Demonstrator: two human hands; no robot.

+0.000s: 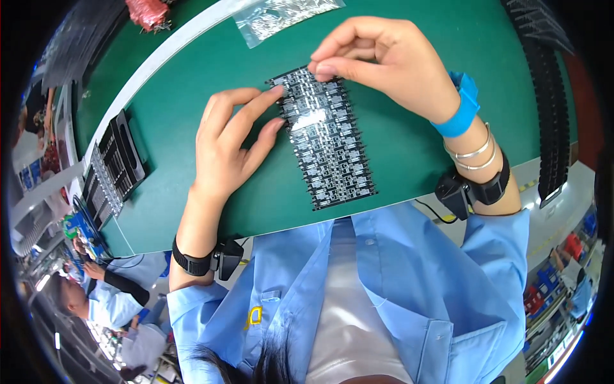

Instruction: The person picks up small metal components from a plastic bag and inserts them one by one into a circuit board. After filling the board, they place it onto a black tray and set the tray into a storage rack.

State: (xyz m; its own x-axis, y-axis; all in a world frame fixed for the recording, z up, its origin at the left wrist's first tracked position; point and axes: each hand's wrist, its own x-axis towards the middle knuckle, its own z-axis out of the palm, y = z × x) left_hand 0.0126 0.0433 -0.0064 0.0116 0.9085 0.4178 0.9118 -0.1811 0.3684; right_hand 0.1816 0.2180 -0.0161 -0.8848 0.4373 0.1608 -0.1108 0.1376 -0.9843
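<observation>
A dark circuit board panel (329,141) of many small linked boards lies on the green table in front of me, dotted with silvery parts. My left hand (233,137) is at its upper left edge, thumb and fingers apart, the index fingertip and thumb tip touching or nearly touching that edge. Over the panel's far end, my right hand (390,57) has its thumb and index finger pinched together. Whatever sits between those fingertips is too small to make out. Just beyond the panel is a clear plastic bag (284,18) filled with small silvery pieces.
Black slotted racks (121,160) stand at the table's left edge. A long stack of black panels (547,115) runs along the right side. A red bundle (148,13) lies at the far left, behind a white curved rail (150,67). Another person (109,301) works at lower left.
</observation>
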